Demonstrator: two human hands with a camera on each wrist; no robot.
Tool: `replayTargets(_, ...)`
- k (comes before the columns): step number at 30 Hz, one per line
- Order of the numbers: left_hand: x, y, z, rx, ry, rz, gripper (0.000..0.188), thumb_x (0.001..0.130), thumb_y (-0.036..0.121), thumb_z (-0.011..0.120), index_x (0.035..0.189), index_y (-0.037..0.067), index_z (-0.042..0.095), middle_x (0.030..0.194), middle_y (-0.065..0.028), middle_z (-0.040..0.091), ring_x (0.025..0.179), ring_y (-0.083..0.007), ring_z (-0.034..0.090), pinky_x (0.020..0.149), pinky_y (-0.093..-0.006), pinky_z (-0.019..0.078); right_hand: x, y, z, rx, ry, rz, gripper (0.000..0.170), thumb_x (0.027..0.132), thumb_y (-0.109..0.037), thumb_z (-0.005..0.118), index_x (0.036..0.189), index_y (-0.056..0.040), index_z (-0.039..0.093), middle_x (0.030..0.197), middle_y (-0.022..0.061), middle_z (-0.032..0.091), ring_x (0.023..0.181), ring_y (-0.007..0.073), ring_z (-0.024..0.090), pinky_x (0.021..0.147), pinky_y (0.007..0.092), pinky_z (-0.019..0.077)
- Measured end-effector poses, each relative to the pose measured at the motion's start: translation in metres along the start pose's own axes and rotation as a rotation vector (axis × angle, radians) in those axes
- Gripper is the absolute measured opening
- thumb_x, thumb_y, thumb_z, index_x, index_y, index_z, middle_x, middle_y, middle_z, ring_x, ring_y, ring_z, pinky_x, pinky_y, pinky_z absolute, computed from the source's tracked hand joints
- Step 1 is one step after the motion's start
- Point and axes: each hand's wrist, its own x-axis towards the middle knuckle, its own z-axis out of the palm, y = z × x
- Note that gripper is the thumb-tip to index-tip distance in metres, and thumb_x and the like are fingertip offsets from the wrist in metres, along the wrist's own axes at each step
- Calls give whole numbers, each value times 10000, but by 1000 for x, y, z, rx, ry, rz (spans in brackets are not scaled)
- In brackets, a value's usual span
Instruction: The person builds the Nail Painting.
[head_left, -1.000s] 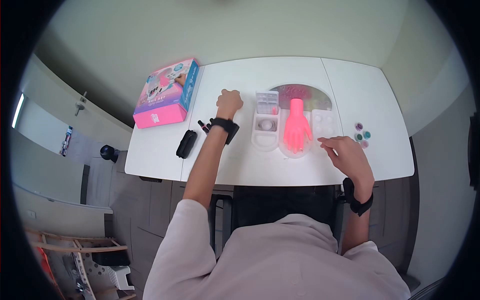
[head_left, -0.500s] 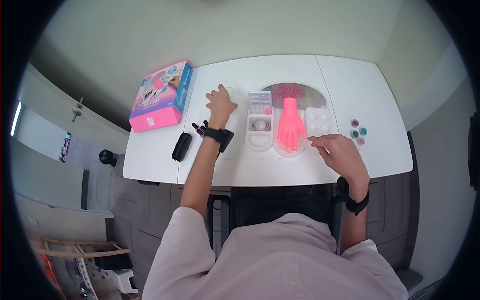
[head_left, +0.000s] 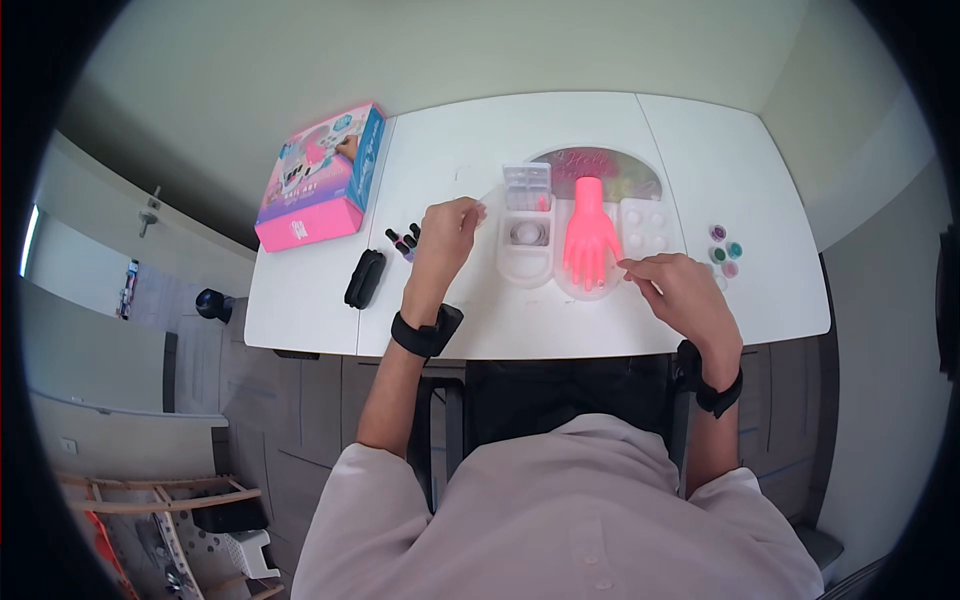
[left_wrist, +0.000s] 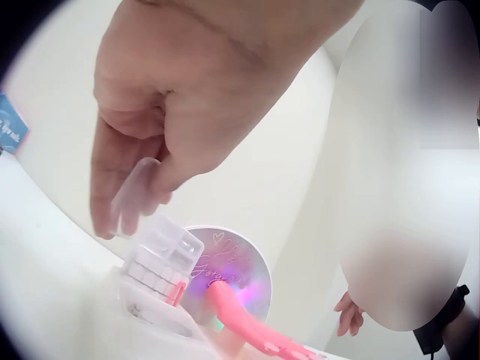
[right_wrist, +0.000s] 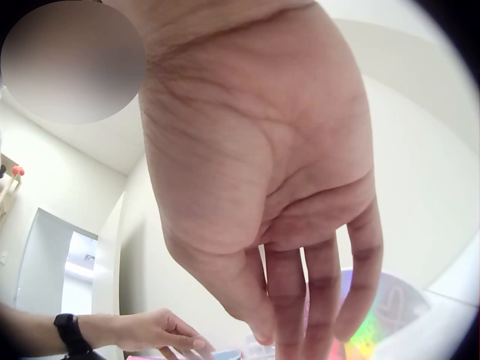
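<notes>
My left hand point(head_left: 443, 243) is raised over the left part of the table and pinches a small clear plastic piece point(left_wrist: 135, 193) between thumb and fingers. The piece is thin, with a rounded end. A pink model hand point(head_left: 590, 235) lies palm down on a white nail-art station point(head_left: 527, 272). Beside it, my right hand point(head_left: 690, 300) has its fingertips right at the model's outermost digit. In the right wrist view the fingers point(right_wrist: 322, 292) reach down loosely, with nothing visible between them. A clear compartment box point(left_wrist: 161, 262) with a pink item stands on the station's left side.
Several small glitter pots point(head_left: 719, 256) lie at the right. Dark-capped polish bottles point(head_left: 400, 242) and a black case point(head_left: 366, 279) lie to the left, in front of the pink and blue nail-art box point(head_left: 318, 180). A silvery mirror panel point(head_left: 635, 180) rises behind the model hand.
My left hand spread over the far left of the table, then came back nearer and rightward with the clear plastic piece. My right hand moved slightly left, up to the model hand.
</notes>
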Motion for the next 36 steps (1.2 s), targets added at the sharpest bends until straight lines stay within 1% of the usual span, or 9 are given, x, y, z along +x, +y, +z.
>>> replayTargets(2,-4,10,2,90,46,256,224,928,-15,664,1130,-3,761,1107,-214,764,971,-341,751,857,-371,596,0,1,2,-28,-2,-10,218,932,-49,665,1112,-84,783,915,139,760,863,337,722,725,449,574)
replayTargets(3,-3,8,8,88,43,255,224,928,-15,664,1130,-3,761,1107,-214,764,971,-341,751,857,-371,596,0,1,1,-27,-4,-7,218,932,-49,665,1112,-84,783,915,139,760,863,337,722,725,449,574)
replayTargets(5,-2,1,22,76,-17,536,282,922,-8,676,1194,15,745,1186,-170,753,1050,-370,734,897,-398,594,1,-2,-1,-30,-19,-9,214,931,-47,663,1108,-82,780,915,141,758,863,336,722,724,449,573)
replayTargets(8,-6,0,39,157,-83,530,330,921,-4,689,1245,38,730,1316,-148,706,1115,-379,706,950,-419,587,1,-3,-1,-25,1,-20,207,931,-51,665,1104,-76,777,912,142,756,863,335,722,725,450,573)
replayTargets(9,-9,0,41,211,-83,527,305,912,-1,693,1212,27,741,1391,-154,650,1209,-372,656,1002,-431,573,1,-3,-1,-24,1,-15,207,931,-51,665,1104,-76,777,912,142,756,863,335,722,725,450,573)
replayTargets(15,-10,-9,41,269,-172,505,387,894,33,738,1280,60,723,1493,-116,588,1311,-337,604,1049,-409,546,-1,2,1,-35,-5,-8,213,931,-58,670,1111,-75,782,934,138,766,872,334,725,734,447,576)
replayTargets(25,-9,-9,36,348,-135,499,372,853,58,775,1224,49,740,1431,-88,636,1278,-306,624,1028,-399,561,-1,2,-1,-52,-10,21,200,948,-81,678,1111,-77,794,964,137,778,883,332,731,741,437,578)
replayTargets(31,3,-6,40,372,-148,572,436,855,93,787,1286,93,724,1438,-39,642,1275,-278,627,1017,-383,566,-1,2,-2,-40,-29,42,212,939,-77,677,1118,-82,789,980,140,776,908,339,733,760,445,584)
replayTargets(36,4,-6,42,363,-195,521,325,851,99,790,1175,78,775,1429,-32,650,1253,-275,637,994,-382,575,-1,1,-5,-44,-30,43,218,938,-75,676,1126,-82,787,982,141,777,903,340,732,760,445,585)
